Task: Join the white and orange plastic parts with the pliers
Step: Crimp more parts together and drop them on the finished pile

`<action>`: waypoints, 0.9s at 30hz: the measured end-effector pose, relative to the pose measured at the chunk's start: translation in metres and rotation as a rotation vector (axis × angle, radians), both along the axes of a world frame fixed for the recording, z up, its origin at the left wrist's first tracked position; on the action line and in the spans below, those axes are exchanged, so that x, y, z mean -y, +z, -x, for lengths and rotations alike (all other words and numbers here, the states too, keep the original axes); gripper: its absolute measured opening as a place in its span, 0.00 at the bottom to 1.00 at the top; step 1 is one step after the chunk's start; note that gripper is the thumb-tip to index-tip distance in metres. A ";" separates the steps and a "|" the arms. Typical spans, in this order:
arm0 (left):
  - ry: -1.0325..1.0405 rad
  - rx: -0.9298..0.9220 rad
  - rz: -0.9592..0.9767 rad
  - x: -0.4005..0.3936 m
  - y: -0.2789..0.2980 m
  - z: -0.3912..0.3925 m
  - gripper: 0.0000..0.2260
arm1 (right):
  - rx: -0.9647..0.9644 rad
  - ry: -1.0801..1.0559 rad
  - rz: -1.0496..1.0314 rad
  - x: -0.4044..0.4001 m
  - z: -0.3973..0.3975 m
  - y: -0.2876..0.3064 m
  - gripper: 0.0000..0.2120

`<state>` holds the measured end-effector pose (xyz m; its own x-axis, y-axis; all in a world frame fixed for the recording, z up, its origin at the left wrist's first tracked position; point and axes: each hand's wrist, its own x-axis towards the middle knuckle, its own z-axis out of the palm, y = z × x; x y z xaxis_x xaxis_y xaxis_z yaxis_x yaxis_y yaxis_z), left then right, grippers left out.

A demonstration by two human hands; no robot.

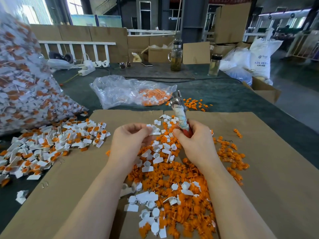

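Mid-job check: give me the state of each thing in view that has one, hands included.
left hand: pinching a white part
right hand: gripping the pliers, head up
plastic bag: open, lying flat, nearly emptied
big bag: full
tea bottle: upright, lidded

Pliers [179,111] upright; white part [154,129] beside

Both forearms reach forward, left hand [128,138] and right hand [195,140] raised, fingers curled.
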<state>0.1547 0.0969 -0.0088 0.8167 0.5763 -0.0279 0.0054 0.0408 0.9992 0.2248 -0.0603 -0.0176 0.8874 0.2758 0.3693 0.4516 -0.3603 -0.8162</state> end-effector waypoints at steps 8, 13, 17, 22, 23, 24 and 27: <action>-0.089 0.046 0.226 0.021 0.001 -0.002 0.02 | 0.040 0.029 -0.092 -0.009 0.010 0.004 0.08; -0.109 0.110 0.267 0.027 0.002 -0.001 0.03 | 0.048 -0.042 -0.086 -0.008 0.010 0.002 0.06; -0.090 0.165 0.270 0.030 0.002 -0.001 0.02 | 0.073 -0.073 -0.077 -0.009 0.012 0.003 0.07; -0.072 0.210 0.152 0.032 0.001 0.001 0.01 | 0.119 -0.095 -0.056 -0.011 0.014 0.001 0.08; -0.067 0.217 0.130 0.033 0.001 0.001 0.01 | 0.119 -0.096 -0.060 -0.011 0.014 0.001 0.08; -0.062 0.221 0.105 0.033 0.001 0.001 0.01 | 0.117 -0.093 -0.065 -0.011 0.013 0.001 0.08; -0.036 0.223 0.002 0.033 0.000 0.001 0.01 | 0.105 -0.076 -0.072 -0.011 0.013 0.001 0.08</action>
<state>0.1534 0.0638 -0.0086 0.8231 0.5466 0.1544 -0.2138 0.0462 0.9758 0.2120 -0.0488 -0.0169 0.8602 0.1786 0.4776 0.5094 -0.3395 -0.7907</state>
